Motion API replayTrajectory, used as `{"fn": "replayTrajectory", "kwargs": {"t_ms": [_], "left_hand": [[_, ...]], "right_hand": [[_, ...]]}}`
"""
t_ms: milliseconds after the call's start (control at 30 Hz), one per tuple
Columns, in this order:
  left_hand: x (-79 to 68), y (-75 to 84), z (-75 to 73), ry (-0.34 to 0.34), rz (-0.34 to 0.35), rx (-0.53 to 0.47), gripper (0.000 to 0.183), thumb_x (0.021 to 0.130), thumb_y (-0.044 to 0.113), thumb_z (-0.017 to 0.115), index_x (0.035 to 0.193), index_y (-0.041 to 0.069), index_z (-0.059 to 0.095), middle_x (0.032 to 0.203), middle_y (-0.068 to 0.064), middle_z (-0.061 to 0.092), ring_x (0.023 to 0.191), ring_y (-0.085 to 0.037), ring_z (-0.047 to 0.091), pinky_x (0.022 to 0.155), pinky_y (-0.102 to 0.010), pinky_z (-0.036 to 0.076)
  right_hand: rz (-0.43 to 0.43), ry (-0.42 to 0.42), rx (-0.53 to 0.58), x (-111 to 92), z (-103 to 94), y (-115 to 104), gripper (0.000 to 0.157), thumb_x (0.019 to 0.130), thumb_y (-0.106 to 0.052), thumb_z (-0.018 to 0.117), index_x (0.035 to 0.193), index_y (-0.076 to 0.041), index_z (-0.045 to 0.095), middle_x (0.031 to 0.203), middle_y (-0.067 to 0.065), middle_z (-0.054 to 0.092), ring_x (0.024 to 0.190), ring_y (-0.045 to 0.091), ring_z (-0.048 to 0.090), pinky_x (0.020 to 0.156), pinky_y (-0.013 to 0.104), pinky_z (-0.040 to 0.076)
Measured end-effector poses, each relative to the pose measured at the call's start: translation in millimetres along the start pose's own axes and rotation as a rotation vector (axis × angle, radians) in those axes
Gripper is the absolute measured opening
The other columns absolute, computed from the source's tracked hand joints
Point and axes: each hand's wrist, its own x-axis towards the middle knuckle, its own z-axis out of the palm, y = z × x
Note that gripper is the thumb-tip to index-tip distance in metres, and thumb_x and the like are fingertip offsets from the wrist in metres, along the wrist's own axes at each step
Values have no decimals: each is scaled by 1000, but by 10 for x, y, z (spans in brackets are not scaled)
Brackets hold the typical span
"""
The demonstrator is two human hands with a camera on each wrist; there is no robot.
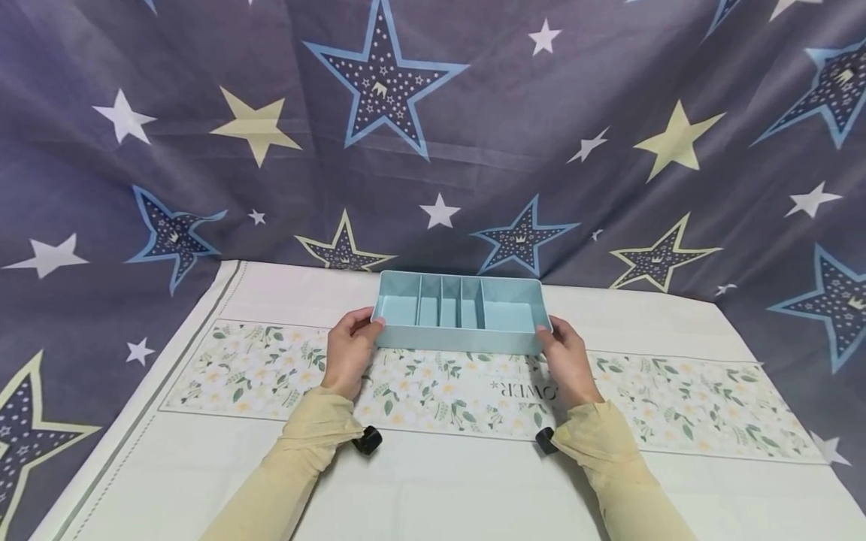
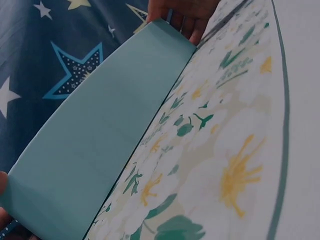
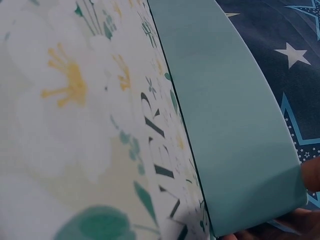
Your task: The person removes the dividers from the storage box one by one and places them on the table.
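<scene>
A light blue divided organizer box (image 1: 452,340) stands on the table, its open top showing several compartments with narrow ones in the middle. My left hand (image 1: 349,355) grips its left end, thumb on the front rim and fingers round the side. At the opposite end my right hand (image 1: 568,362) holds the box the same way. Both wrist views show the box's plain front wall (image 2: 107,117), with fingertips at its corners. Inside the compartments only bare blue floor shows.
A white cloth (image 1: 433,481) covers the table, with a floral printed band (image 1: 676,398) running across it under the box. Behind and at the sides hangs a dark curtain (image 1: 473,173) with stars. Each wrist carries a small black camera (image 1: 367,440).
</scene>
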Motion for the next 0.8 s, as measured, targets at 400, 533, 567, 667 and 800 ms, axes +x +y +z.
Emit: {"fn": "replayTrajectory", "kwargs": {"t_ms": [400, 533, 567, 667, 800], "left_hand": [[27, -39, 34, -20, 26, -12, 36, 93, 16, 63, 126, 4, 54, 123, -12, 55, 112, -22, 56, 95, -35, 45], [31, -39, 33, -31, 17, -34, 36, 93, 15, 63, 126, 3, 54, 123, -12, 55, 113, -22, 55, 95, -35, 45], [33, -38, 33, -34, 15, -37, 36, 93, 15, 63, 126, 3, 54, 124, -12, 55, 113, -22, 55, 95, -34, 45], [37, -37, 35, -34, 12, -43, 36, 93, 15, 63, 126, 3, 54, 124, -12, 55, 113, -21, 55, 95, -34, 45], [40, -37, 36, -25, 13, -36, 36, 93, 15, 63, 126, 3, 54, 123, -12, 55, 112, -21, 55, 95, -34, 45]], "right_hand": [[-18, 3, -6, -39, -40, -51, 57, 98, -49, 45, 147, -22, 35, 143, 2, 43, 130, 20, 43, 106, 45, 36], [-30, 10, -7, -19, -54, -16, 58, 97, -49, 46, 147, -20, 35, 143, 4, 42, 129, 22, 43, 105, 45, 37], [-36, 12, -4, -14, -57, -9, 58, 97, -48, 46, 147, -19, 35, 143, 4, 42, 129, 22, 43, 104, 46, 38], [-59, 24, -9, -3, -57, 0, 59, 97, -48, 46, 147, -18, 34, 143, 6, 42, 130, 23, 42, 104, 46, 38], [-120, 69, -26, -7, -62, -2, 59, 96, -50, 47, 146, -19, 37, 141, 4, 44, 129, 21, 43, 103, 44, 39]]}}
